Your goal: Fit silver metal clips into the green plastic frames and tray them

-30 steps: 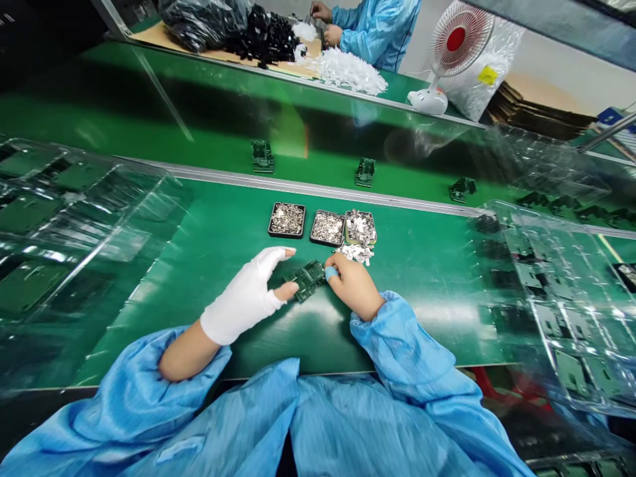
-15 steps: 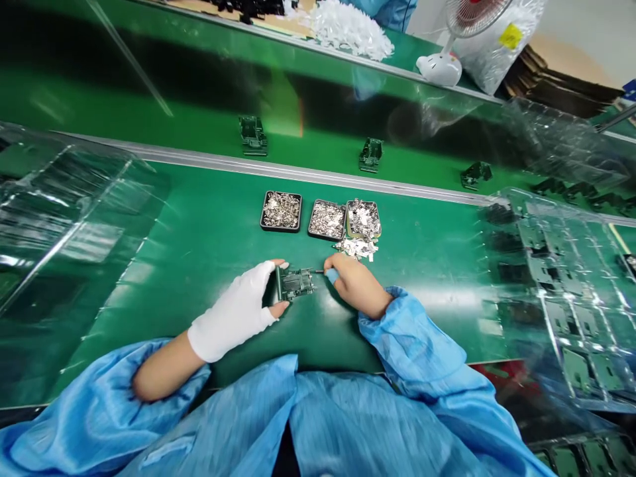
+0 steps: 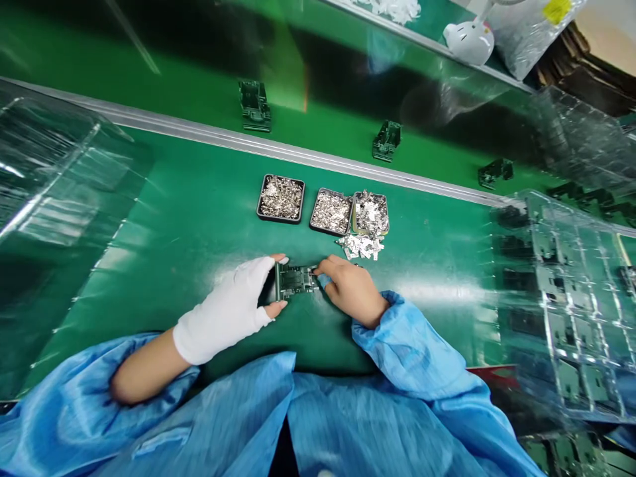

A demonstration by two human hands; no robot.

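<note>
The left hand, wearing a white glove with the fingertips bare, is holding the green frame by its left end, thumb and finger standing fairly wide and pressing on opposite edges. The frame is lying between the two hands, low over the green table, in front of the person's blue coat. The right hand is curling its fingers narrowly and touching the frame's right end; a blue cover is wrapping one fingertip. Something small and dark is showing behind the knuckles, perhaps the end of a thin tool, but whether the fingers are closing on that or on the frame, I cannot tell. Beyond the hands, the left dish, the middle dish and the right dish are holding small silvery bits. The middle and right dishes are sitting against each other, with the left one standing apart, and loose tabs are lying just in front of the right dish. Past the metal rail, three similar pieces are resting well apart in a row. Clear trays are flanking the table, those on the right holding green parts.
</note>
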